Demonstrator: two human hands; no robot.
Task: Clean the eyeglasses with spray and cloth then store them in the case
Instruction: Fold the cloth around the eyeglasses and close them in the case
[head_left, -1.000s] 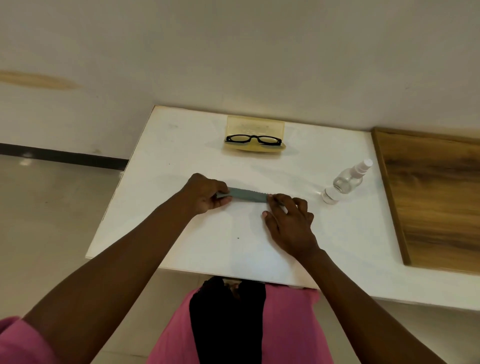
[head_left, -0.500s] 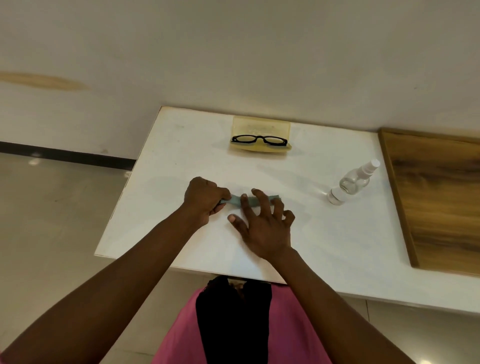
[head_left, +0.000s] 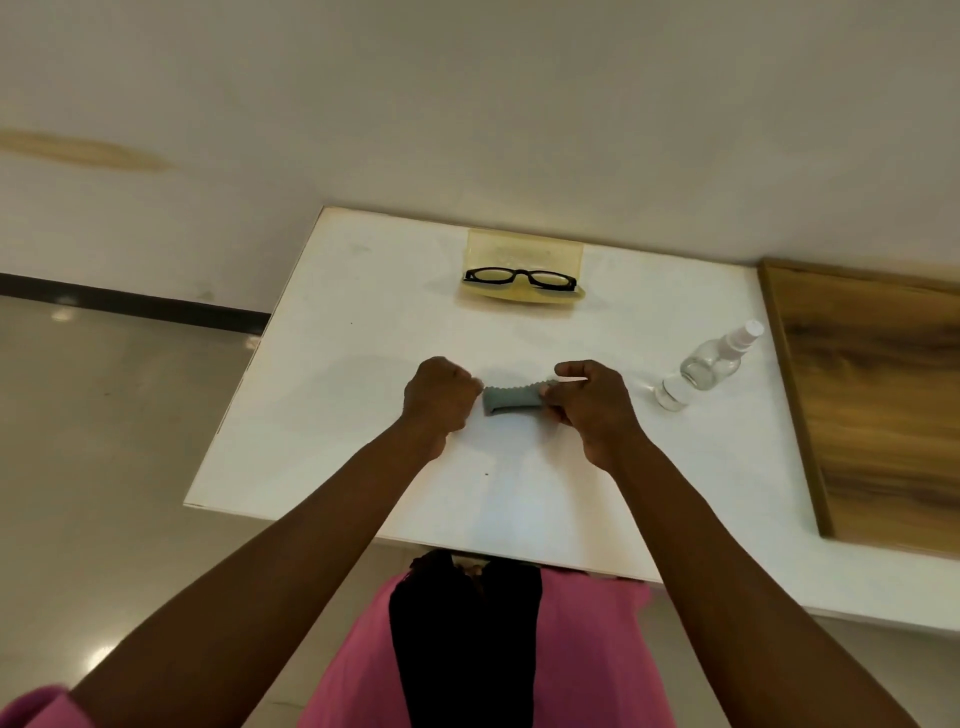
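Black-framed eyeglasses (head_left: 521, 277) lie in an open translucent yellow case (head_left: 524, 253) at the far middle of the white table (head_left: 332, 415). A folded grey cloth (head_left: 511, 399) is held just above the table's middle. My right hand (head_left: 589, 402) pinches its right end. My left hand (head_left: 440, 395) is a closed fist at the cloth's left end; whether it grips the cloth I cannot tell. A clear spray bottle (head_left: 709, 364) with a white nozzle lies on its side to the right of my right hand.
A wooden board (head_left: 878, 400) covers the table's right side. The table's left edge drops to a tiled floor (head_left: 104, 441). A pale wall runs behind the table.
The cloth went from a long flat strip to a shorter folded piece. My right hand lifted off pressing it and now pinches its right end. My left hand stayed put.
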